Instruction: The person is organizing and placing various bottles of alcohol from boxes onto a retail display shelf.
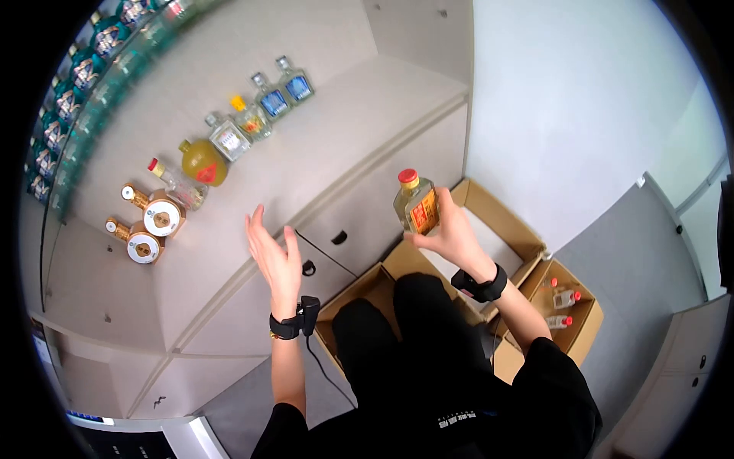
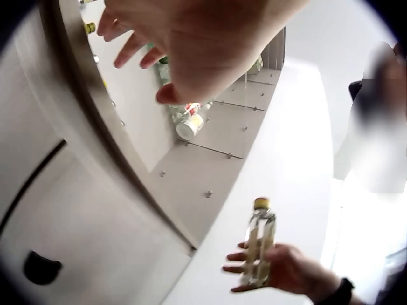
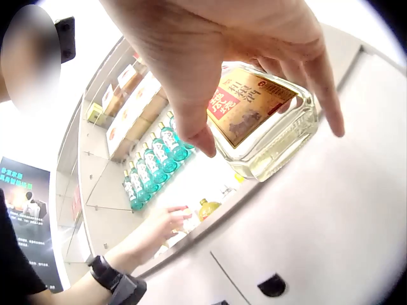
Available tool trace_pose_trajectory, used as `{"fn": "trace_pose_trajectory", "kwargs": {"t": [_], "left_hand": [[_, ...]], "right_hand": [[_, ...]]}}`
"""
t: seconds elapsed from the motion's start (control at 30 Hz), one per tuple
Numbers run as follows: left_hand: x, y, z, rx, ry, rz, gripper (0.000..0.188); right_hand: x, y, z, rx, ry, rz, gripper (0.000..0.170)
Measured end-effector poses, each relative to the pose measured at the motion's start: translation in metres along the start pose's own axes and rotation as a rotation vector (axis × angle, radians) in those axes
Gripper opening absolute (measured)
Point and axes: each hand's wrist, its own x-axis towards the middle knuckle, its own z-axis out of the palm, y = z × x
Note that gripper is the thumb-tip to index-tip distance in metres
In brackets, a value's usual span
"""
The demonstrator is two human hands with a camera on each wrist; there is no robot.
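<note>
My right hand (image 1: pixel 457 236) grips a clear, flat glass liquor bottle (image 1: pixel 417 205) with a red cap and an orange-gold label, held upright in front of the cabinet doors. Close up in the right wrist view, thumb and fingers span the sides of the bottle (image 3: pixel 267 121), and pale liquid shows inside. My left hand (image 1: pixel 277 256) is empty, its fingers spread near the front edge of the shelf (image 1: pixel 306 164). On that shelf stands a slanting row: two brown-and-white bottles (image 1: pixel 162 214), a red-capped clear bottle (image 1: pixel 180 187), a yellow-green round bottle (image 1: pixel 204 162) and several small clear bottles (image 1: pixel 271 98).
Open cardboard boxes (image 1: pixel 501 218) surround my knees; a smaller box (image 1: pixel 585 325) on the right holds several red-capped bottles (image 1: pixel 566 298). Teal bottles (image 1: pixel 86 67) line a glass shelf above. A cabinet door handle (image 1: pixel 339 238) sits below the shelf edge. White wall (image 1: pixel 566 99) rises at right.
</note>
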Motion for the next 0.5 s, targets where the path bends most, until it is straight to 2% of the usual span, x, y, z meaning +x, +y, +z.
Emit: {"fn": "trace_pose_trajectory", "kwargs": {"t": [0.07,0.13,0.2,0.27,0.33,0.5], "left_hand": [[-0.003,-0.021,0.013,0.115,0.017,0.013,0.05],[-0.009,-0.026,0.021,0.419,-0.075,0.11,0.055],[-0.011,-0.022,0.021,0.438,-0.02,0.12,0.057],[-0.01,-0.021,0.02,0.377,-0.047,0.082,0.056],[-0.01,-0.022,0.021,0.389,-0.014,0.088,0.056],[-0.009,-0.023,0.021,0.381,-0.005,0.066,0.055]], "right_hand": [[0.03,-0.013,-0.003,-0.057,0.033,-0.052,0.072],[0.062,-0.024,-0.001,-0.119,0.078,-0.159,0.071],[0.092,-0.034,0.005,-0.094,0.138,-0.194,0.068],[0.122,-0.042,0.01,-0.044,0.091,-0.165,0.067],[0.149,-0.039,0.025,-0.136,0.188,-0.247,0.068],[0.198,-0.021,0.052,-0.169,0.153,-0.274,0.067]]}}
